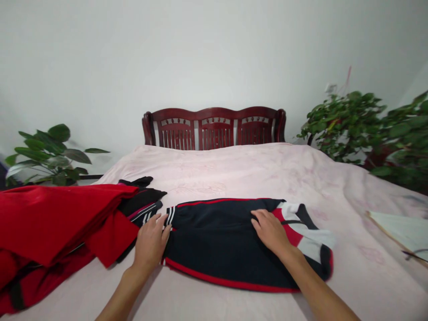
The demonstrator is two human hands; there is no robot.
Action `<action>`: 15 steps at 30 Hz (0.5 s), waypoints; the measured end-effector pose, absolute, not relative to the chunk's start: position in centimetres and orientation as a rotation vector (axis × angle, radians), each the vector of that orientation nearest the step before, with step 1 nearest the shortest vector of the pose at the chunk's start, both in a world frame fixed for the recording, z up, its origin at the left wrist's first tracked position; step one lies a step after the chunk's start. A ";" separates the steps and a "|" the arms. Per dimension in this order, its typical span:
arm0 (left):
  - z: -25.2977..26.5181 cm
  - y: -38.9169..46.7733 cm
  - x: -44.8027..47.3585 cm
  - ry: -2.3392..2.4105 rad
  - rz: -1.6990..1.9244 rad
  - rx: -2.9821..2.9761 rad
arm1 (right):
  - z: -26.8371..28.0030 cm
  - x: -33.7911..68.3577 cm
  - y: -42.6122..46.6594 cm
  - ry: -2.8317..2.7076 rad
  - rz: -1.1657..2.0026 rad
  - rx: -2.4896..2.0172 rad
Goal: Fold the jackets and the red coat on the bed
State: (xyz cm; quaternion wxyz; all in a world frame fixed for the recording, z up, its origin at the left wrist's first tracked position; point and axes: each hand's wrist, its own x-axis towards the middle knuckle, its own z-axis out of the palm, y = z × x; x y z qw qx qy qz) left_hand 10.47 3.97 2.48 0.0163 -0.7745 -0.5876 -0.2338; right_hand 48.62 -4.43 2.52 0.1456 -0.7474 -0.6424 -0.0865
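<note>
A navy track jacket (214,240) with red piping lies flat in a long folded shape. White stripes mark the band at its left end, and red and white panels show at its right end. My left hand (152,238) touches that striped end, its fingers loosely stretched and slightly apart. Resting on the upper right part of the jacket, my right hand (270,229) is open with the palm down. To the left of my left hand lies a heap of clothes: a bright red garment (60,218) on top of dark ones (142,200).
A pale pink bedspread (200,174) lies under everything. Behind it stands a dark red wooden bench back (216,129) against the white wall. Leafy plants flank it, one at left (50,151) and others at right (347,125). A pale fan-like object (404,229) lies at the right edge.
</note>
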 end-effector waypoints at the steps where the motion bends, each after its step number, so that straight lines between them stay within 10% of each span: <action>1: 2.6 3.9 11.1 -1.749 -0.720 -2.418 | 2.2 48.3 -4.6 -1.884 -0.303 -2.113; 8: 0.0 3.4 14.2 -1.723 -0.571 -2.723 | -1.2 48.6 -6.0 -2.053 -0.253 -2.183; 15: -0.5 4.7 9.8 -2.352 -1.747 -2.403 | -1.1 48.8 -6.3 -1.974 -0.242 -2.221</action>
